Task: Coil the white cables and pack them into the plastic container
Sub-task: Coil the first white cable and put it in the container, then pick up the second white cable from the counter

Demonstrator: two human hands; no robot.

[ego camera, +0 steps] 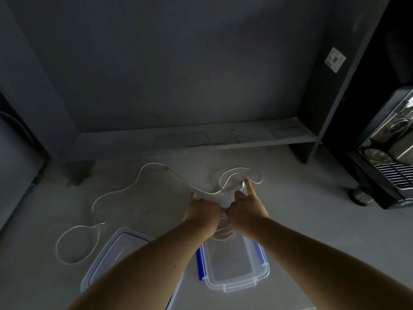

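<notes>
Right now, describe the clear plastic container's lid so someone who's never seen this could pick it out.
On the grey surface, look at the near edge, beside the open clear plastic container with blue side clips. Left of it, partly under the left forearm, lies the flat clear rectangular lid. It is shallow with one thin blue line inside its rim and no clips.

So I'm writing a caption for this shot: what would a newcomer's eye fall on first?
Two hands meet mid-frame: the left hand and right hand grip a wound bundle of white cable, whose loose length snakes across the grey floor to the left. Just beneath them sits the open plastic container with blue clips, its lid lying to its left.
</notes>
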